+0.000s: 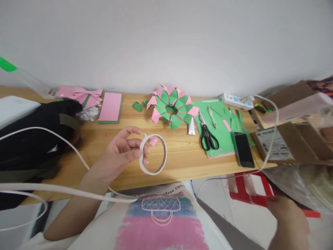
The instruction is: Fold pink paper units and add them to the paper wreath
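Note:
My left hand (127,147) grips a roll of white tape (164,152) by its left side, thumb in front and fingers behind. The roll stands on edge in the air over the table. Behind it lies a small folded pink paper piece (153,141). Farther back sits a ring of folded green and pink paper pieces (177,104). Low at the right, beside a red stool-like object, is my right hand (277,205); it is blurred and its fingers cannot be made out.
On the wooden table (130,173) are a pink paper stack (110,107), black scissors (208,137), green sheets (221,146), a phone (244,149) and a white tube (191,127). A black bag (33,146) is left, a cardboard box (299,142) right. White cables (65,189) cross the front.

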Action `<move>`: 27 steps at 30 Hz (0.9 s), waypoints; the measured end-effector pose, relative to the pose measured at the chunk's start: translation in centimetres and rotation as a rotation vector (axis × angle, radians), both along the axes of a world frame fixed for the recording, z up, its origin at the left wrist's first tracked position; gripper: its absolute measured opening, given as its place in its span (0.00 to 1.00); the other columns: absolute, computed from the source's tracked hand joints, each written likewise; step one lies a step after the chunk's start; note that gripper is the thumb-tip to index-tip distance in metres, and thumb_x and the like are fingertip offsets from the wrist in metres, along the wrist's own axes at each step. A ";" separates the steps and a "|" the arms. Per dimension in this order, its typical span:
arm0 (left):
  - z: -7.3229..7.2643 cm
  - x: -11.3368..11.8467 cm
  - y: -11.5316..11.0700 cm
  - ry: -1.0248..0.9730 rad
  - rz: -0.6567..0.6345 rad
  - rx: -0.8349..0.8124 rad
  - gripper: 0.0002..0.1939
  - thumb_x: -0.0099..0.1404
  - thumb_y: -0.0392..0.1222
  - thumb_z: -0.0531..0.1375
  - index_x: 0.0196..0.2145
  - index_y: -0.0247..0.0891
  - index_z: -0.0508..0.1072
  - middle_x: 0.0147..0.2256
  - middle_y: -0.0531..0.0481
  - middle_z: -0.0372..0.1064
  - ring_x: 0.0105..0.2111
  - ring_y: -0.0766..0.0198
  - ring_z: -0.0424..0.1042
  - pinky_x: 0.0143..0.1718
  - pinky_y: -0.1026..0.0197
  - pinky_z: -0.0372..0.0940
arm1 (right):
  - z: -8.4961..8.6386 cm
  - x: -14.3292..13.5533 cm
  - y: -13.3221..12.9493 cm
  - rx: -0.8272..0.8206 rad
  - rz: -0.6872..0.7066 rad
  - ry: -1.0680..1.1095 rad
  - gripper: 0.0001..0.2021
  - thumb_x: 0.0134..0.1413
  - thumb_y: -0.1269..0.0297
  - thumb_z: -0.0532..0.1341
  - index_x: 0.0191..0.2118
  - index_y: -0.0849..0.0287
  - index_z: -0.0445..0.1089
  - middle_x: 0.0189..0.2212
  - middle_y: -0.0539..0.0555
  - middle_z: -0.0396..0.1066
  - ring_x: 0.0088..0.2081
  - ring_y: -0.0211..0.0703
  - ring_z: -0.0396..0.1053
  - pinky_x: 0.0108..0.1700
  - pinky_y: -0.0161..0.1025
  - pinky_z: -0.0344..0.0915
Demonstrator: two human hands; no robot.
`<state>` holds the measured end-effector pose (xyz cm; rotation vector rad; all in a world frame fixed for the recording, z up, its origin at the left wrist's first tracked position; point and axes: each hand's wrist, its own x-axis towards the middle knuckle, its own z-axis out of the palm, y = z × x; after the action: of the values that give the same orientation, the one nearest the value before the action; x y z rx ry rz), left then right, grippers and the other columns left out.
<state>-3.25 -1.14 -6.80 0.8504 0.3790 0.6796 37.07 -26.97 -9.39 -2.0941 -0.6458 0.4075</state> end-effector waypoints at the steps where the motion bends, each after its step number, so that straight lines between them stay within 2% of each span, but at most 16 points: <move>1: 0.0 0.1 0.1 -0.004 -0.002 0.004 0.16 0.59 0.30 0.67 0.41 0.40 0.67 0.30 0.53 0.79 0.26 0.67 0.77 0.30 0.68 0.70 | 0.4 -1.0 0.9 -0.027 0.022 0.034 0.19 0.16 0.84 0.66 0.06 0.47 0.65 0.03 0.43 0.49 0.08 0.35 0.52 0.15 0.39 0.48; 2: 0.0 0.2 0.1 -0.007 -0.003 0.006 0.15 0.59 0.30 0.67 0.41 0.39 0.67 0.31 0.53 0.79 0.26 0.67 0.77 0.30 0.68 0.70 | 0.7 -2.2 2.0 -0.047 0.045 0.075 0.15 0.20 0.80 0.69 0.11 0.49 0.71 0.05 0.47 0.58 0.08 0.36 0.54 0.14 0.38 0.50; 4: 0.0 0.4 0.2 -0.002 -0.002 0.002 0.16 0.59 0.30 0.67 0.42 0.39 0.67 0.30 0.53 0.79 0.26 0.66 0.78 0.30 0.68 0.69 | 1.0 -5.1 4.6 -0.021 0.076 0.158 0.06 0.32 0.68 0.72 0.24 0.52 0.78 0.17 0.53 0.74 0.16 0.42 0.69 0.18 0.38 0.62; 6: 0.0 0.5 0.1 0.004 -0.002 -0.001 0.16 0.59 0.30 0.67 0.42 0.39 0.66 0.30 0.53 0.79 0.26 0.66 0.78 0.29 0.68 0.69 | 0.9 -7.9 7.5 0.057 0.127 0.262 0.11 0.40 0.57 0.70 0.32 0.54 0.78 0.27 0.55 0.80 0.29 0.46 0.78 0.30 0.41 0.73; 8: 0.0 0.5 0.1 0.004 -0.005 -0.004 0.16 0.59 0.30 0.67 0.42 0.39 0.66 0.30 0.53 0.79 0.26 0.66 0.78 0.29 0.67 0.70 | 0.7 -10.0 10.2 0.113 0.209 0.379 0.17 0.42 0.50 0.69 0.35 0.57 0.78 0.27 0.56 0.80 0.30 0.48 0.78 0.33 0.44 0.75; 12: -0.2 0.3 0.1 0.016 0.008 -0.028 0.16 0.59 0.30 0.67 0.42 0.40 0.67 0.30 0.53 0.79 0.26 0.66 0.78 0.29 0.68 0.70 | 0.7 -11.4 13.2 0.210 0.293 0.505 0.15 0.45 0.52 0.69 0.35 0.57 0.77 0.28 0.55 0.80 0.29 0.44 0.78 0.34 0.42 0.75; 18: -0.7 0.4 0.4 -0.022 0.018 -0.046 0.14 0.60 0.28 0.65 0.42 0.38 0.68 0.31 0.52 0.80 0.27 0.67 0.78 0.30 0.68 0.71 | 0.7 -10.9 13.8 0.239 0.323 0.574 0.06 0.51 0.60 0.68 0.32 0.58 0.77 0.29 0.54 0.80 0.28 0.39 0.77 0.32 0.35 0.74; 24: -1.0 0.7 0.6 -0.023 0.027 -0.070 0.16 0.59 0.30 0.67 0.42 0.38 0.67 0.31 0.51 0.79 0.26 0.65 0.78 0.29 0.67 0.71 | 0.8 -11.9 14.6 0.272 0.381 0.605 0.09 0.41 0.60 0.73 0.27 0.57 0.75 0.31 0.52 0.80 0.26 0.37 0.75 0.29 0.35 0.73; 27: -0.9 0.9 0.7 0.010 0.032 -0.082 0.16 0.58 0.31 0.68 0.41 0.39 0.67 0.29 0.52 0.79 0.24 0.65 0.78 0.28 0.68 0.70 | 1.1 -12.5 14.9 0.304 0.410 0.622 0.09 0.40 0.60 0.73 0.24 0.57 0.75 0.25 0.51 0.77 0.23 0.36 0.73 0.26 0.33 0.72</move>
<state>-2.32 -0.48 -7.73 0.7714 0.4271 0.6856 24.54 -12.05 -8.29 -1.4267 -0.6984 1.0667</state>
